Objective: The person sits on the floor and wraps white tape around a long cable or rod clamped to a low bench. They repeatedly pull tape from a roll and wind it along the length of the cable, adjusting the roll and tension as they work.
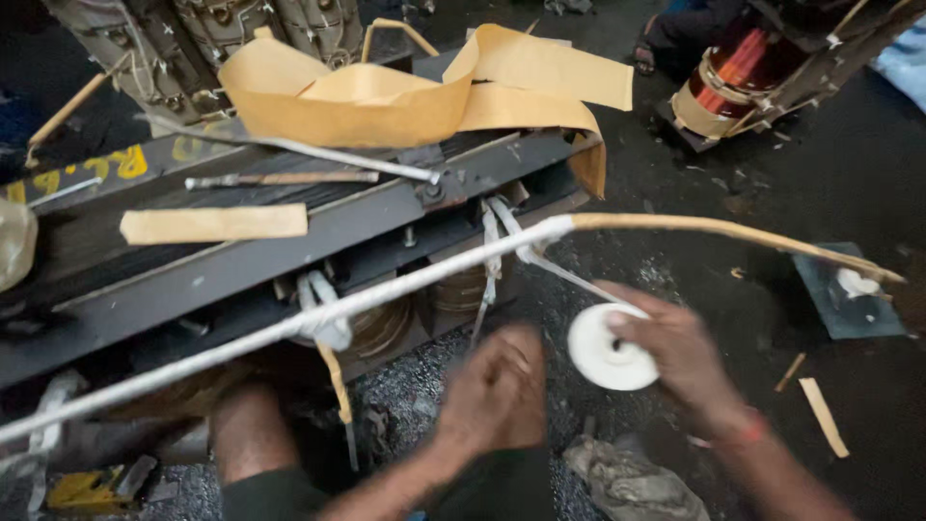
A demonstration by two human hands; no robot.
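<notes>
Wrapping work noted on long rod (386, 294), running from 8 o'clock edge up to 3 o'clock. White tape covers rod from lower-L end to approx. centre-R (555, 227); remainder toward 3 o'clock shows bare tan surface (733, 232). Judged: more than half covered, tan stretch outstanding.

Tape roll (608, 349), white, disc-shaped, sits at 5 o'clock from frame centre, below rod. R hand (685, 362) grips roll, fingers closed round its far side. 1 thin strand of tape (569, 275) runs taut from roll up to wrapped end of rod.

L hand (497, 391) at 6 o'clock, motion-blurred, just L of roll; appears curled, but whether it holds anything — cannot tell.

Outward: dark steel frame (289, 241) behind rod at 10 o'clock, with loose tan paper strip (212, 224) on it and crumpled paper sheet (415, 87) at 12 o'clock. Copper-coloured coil (743, 63) at 1 o'clock, well apart. Wood slivers (823, 415) on dark floor at 4 o'clock. Grey rag (627, 482) below hands.
</notes>
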